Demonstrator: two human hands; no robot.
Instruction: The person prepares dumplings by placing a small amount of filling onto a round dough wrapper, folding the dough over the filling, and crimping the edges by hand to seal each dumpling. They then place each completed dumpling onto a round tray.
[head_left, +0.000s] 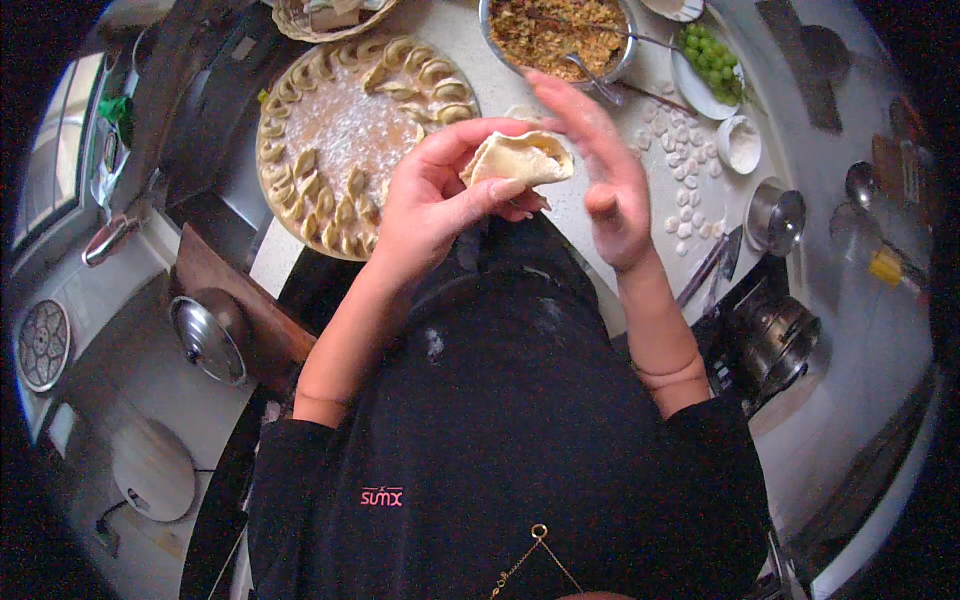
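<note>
My left hand (439, 187) holds a folded dumpling wrapper (521, 159) between thumb and fingers; its left part is pressed together, and filling shows in the gap at its right. Just right of it, my right hand (611, 180) is raised with the fingers apart and nothing in it. Behind my left hand, a round floured board (326, 112) bears rows of folded dumplings. Beyond my hands, a metal bowl (634, 56) of chopped filling has a spoon (592, 71) and what look like chopsticks (615, 30) in it. Small floured dough pieces (682, 161) lie on the worktop to the right.
A plate (690, 90) of green grapes (711, 64) and a small bowl of flour (740, 145) stand at the right, near a metal pot (775, 216). A wicker basket (289, 28) is at the back left. Pan lids (210, 341) hang or stand at the left.
</note>
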